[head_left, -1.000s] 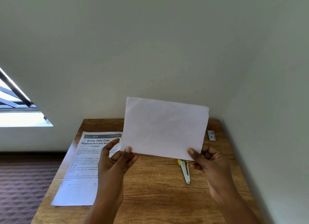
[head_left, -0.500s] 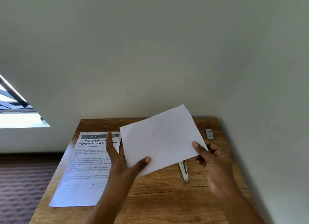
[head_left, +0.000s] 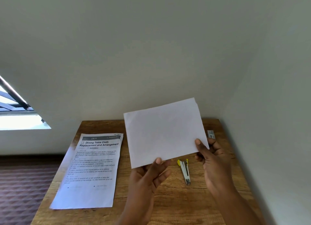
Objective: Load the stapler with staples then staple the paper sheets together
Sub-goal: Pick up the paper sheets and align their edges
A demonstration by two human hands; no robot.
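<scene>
Head view: both hands lift a blank sheet (head_left: 164, 132) off the wooden table (head_left: 168, 199) at centre frame — the left hand (head_left: 148, 176) pinching its lower edge with the thumb in front, the right hand (head_left: 213, 159) pinching its lower right corner. The tilted two-handed hold looks meant to carry the sheet across and square it with the printed sheet (head_left: 90, 171) lying flat at lower left. The stapler (head_left: 184, 171), yellow-tipped and swung open, lies on the table between the hands, just below the raised sheet — apparently ready for loading. A small staple box (head_left: 211, 134) sits near the table's far right edge.
</scene>
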